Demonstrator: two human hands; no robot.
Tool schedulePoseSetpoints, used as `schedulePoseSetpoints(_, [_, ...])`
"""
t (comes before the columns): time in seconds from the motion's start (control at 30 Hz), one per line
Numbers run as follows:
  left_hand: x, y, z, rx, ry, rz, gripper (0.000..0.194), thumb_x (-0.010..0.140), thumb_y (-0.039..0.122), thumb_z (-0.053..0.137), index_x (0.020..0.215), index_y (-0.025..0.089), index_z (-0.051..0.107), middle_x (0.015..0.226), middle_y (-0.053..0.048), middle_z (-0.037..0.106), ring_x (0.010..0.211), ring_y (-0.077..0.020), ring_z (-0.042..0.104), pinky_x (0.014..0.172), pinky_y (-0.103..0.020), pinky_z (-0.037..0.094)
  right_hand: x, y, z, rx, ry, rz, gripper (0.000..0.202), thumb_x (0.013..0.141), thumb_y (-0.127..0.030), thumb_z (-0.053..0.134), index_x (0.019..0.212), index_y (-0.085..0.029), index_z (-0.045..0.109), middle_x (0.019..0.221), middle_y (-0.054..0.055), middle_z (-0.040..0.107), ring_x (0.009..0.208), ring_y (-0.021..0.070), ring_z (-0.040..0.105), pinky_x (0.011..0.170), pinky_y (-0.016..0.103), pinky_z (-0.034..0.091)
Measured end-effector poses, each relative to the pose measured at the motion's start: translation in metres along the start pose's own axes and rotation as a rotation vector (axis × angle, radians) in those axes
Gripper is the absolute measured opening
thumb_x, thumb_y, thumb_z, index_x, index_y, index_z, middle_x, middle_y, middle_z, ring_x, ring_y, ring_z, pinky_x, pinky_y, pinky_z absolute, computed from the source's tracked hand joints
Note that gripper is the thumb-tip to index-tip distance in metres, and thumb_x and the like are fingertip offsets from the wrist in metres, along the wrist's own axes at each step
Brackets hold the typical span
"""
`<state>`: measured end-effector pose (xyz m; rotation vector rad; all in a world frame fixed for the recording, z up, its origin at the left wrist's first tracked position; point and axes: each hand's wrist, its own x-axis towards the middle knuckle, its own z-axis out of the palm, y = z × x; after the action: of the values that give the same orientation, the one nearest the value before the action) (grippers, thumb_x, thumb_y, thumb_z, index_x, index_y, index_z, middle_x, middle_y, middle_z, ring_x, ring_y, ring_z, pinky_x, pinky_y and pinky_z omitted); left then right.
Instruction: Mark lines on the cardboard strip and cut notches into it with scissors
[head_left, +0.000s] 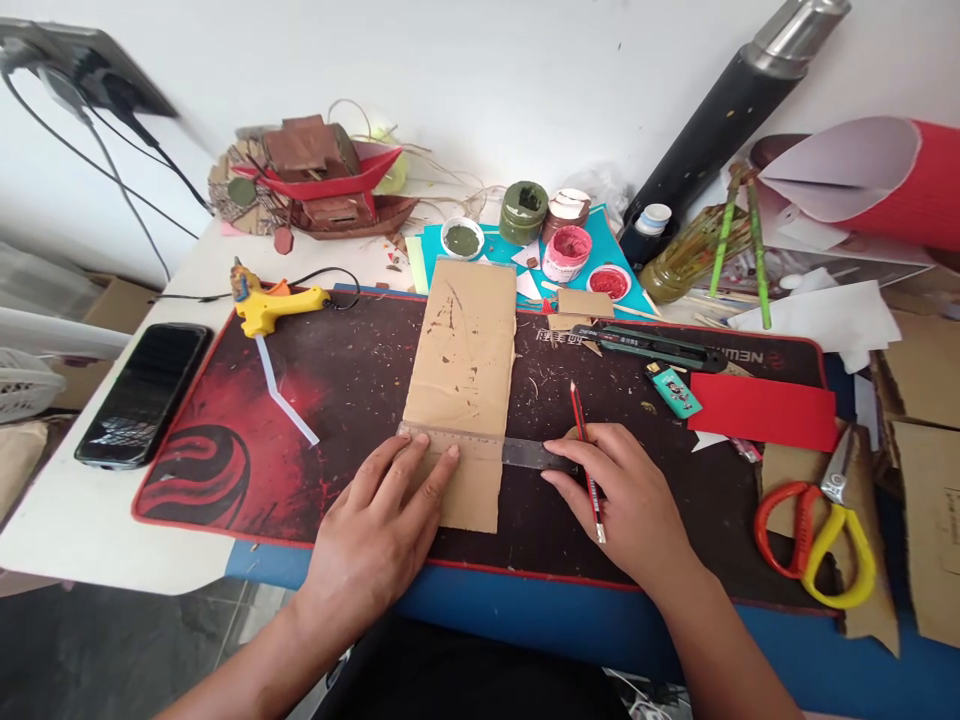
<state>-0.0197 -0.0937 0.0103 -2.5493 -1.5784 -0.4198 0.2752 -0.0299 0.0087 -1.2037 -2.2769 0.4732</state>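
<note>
While the left hand (379, 525) is pressing down with its fingers (432, 486) spread, one clear ruler (534, 454) is lying crosswise over one long piece of cardboard (465, 350), near its closer end. The right hand (626, 490) is pinching the ruler's far end between thumb and index finger, and one red-and-black pencil (576, 405) is resting within that same grip, its sharpened tip pointing away from the person. The cardboard is lying lengthwise on one dark mat (352, 350), roughly between the two hands but closer to the left one, and its far end is reaching the paint things.

There, three paint jars are standing: one green (523, 215), one pink (567, 255) and one brown (568, 210). Two shallow lids are holding paint, one green (463, 239) and one red (609, 284). Two green-handled brushes (724, 240) are leaning out to the right.

To the left, one yellow glue gun (281, 306) is lying at the mat's far edge, and one black phone (142, 395) is resting on the white worktop (52, 540). To the right, one cutter (652, 347), one red sheet (761, 410) and one pair of scissors (856, 560) with a red and a yellow handle are lying.
</note>
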Motion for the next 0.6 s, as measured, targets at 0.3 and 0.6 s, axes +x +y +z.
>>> schedulePoseSetpoints(0.3, [-0.001,-0.001,0.0,0.007,-0.008,0.001,0.05,0.103,0.014,0.066,0.153,0.015,0.063,0.143,-0.02,0.071,0.135,-0.0395,0.066,0.103,-0.051,0.066,0.0,-0.002,-0.002,0.046,0.095,-0.017,0.021,0.108,-0.015,0.071,0.127,-0.025,0.071,0.104,0.009,0.074,0.093,0.0265,0.07,0.081,0.041,0.061])
schedulePoseSetpoints(0.6, [-0.002,-0.001,0.001,0.032,-0.004,0.008,0.044,0.106,0.016,0.063,0.15,0.015,0.067,0.14,-0.019,0.072,0.134,-0.0379,0.066,0.102,-0.048,0.067,0.011,-0.026,-0.01,0.411,0.131,0.147,0.022,0.111,-0.015,0.064,0.119,-0.026,0.081,0.097,0.004,0.082,0.086,0.0204,0.077,0.076,0.033,0.061])
